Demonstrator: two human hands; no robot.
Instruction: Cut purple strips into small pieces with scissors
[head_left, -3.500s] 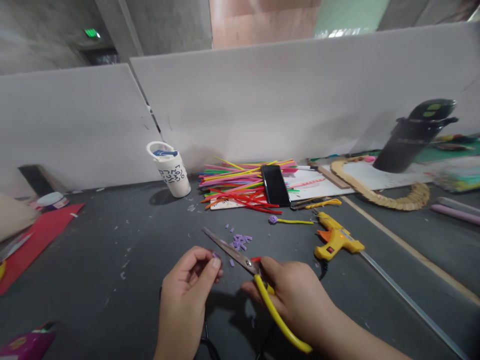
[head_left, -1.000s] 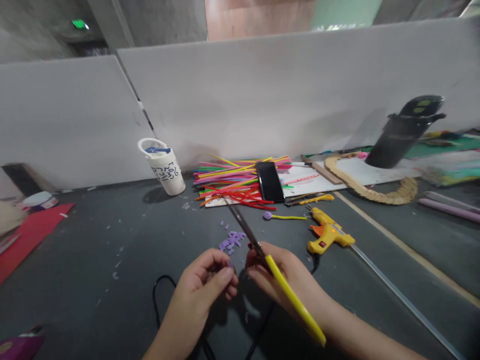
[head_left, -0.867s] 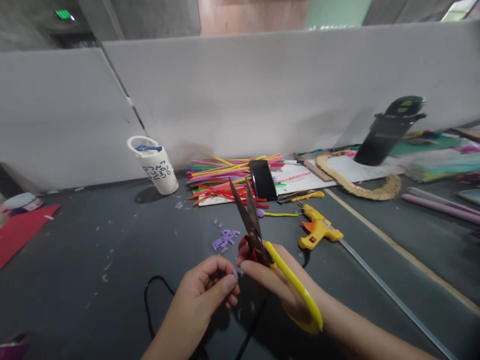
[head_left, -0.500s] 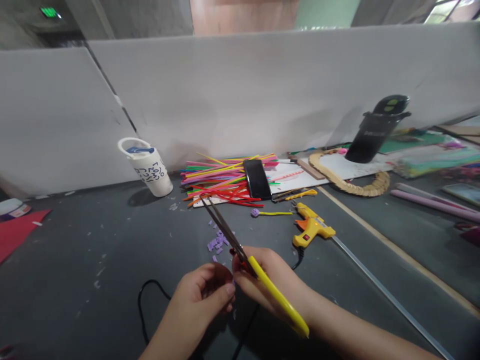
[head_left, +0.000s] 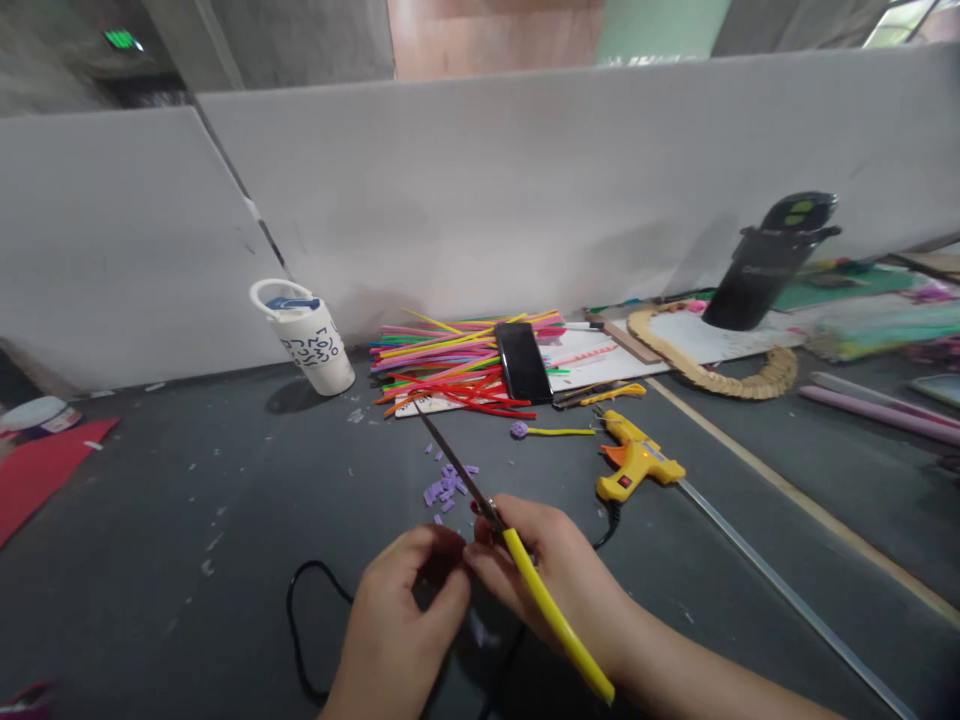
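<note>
Yellow-handled scissors [head_left: 551,610] rest in my right hand [head_left: 559,560], their blades pointing up and away to the left and closed together. My left hand [head_left: 409,610] is curled with thumb and fingers pinched, its fingertips meeting those of my right hand. Whatever the left fingers hold is hidden or too small to make out. Just beyond both hands lies a loose scatter of small purple pieces [head_left: 448,487] on the dark table. A yellow stem with a purple ball-shaped head [head_left: 519,430] lies a little farther off, near a yellow hot glue gun [head_left: 637,460].
Colourful pipe cleaners [head_left: 442,360] and a black phone [head_left: 523,362] lie at the back. A white tumbler [head_left: 313,345] stands left of them; a black bottle [head_left: 765,265] and corrugated cardboard ring [head_left: 712,380] are at right. A black cable [head_left: 292,610] loops beside my left hand.
The scissor blades, parted before, have come together. The whole view has shifted slightly, so things sit a little farther right. Both hands stay close together.
</note>
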